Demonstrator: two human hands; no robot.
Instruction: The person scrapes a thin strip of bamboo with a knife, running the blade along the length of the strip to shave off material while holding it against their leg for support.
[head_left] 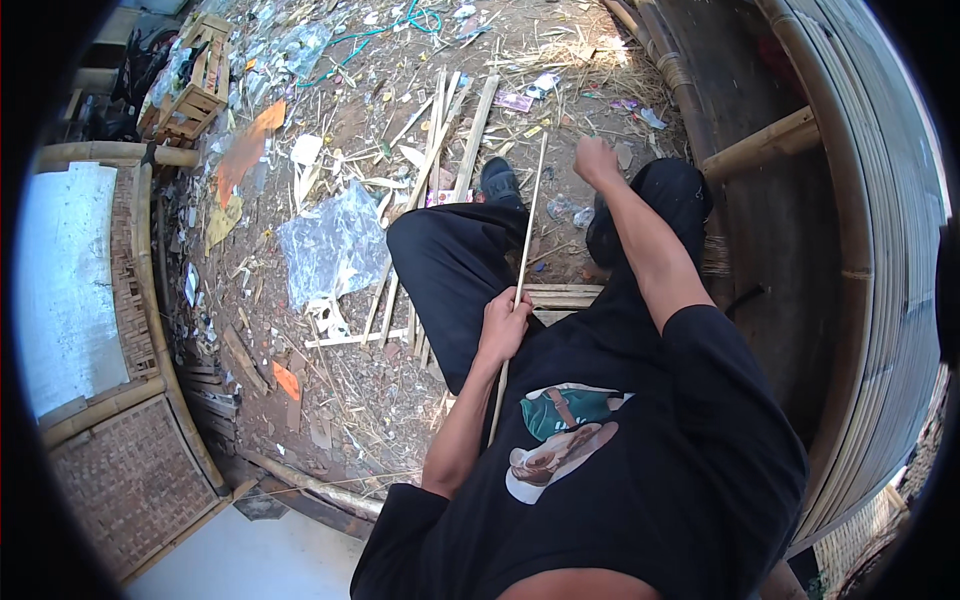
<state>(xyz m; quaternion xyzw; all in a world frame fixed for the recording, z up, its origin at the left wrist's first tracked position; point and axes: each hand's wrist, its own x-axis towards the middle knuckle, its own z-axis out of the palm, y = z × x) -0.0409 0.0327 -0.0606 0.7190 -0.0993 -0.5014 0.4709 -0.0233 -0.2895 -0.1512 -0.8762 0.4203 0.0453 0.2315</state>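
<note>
While the left hand (505, 325) pinches it between thumb and fingers, a long, thin, pale and nearly straight strip (530, 225) slants up between the legs of the black trousers (445, 260). One part rises beyond the grip; the other runs below it, along the black shirt (650, 470). Just right of the strip's far end, the right hand (597, 162) is curled; whether it holds anything, I cannot tell.

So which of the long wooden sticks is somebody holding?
The thin pale stick slanting between the legs, gripped by the left hand. The other sticks, beside the left leg, lie on the ground.
</note>
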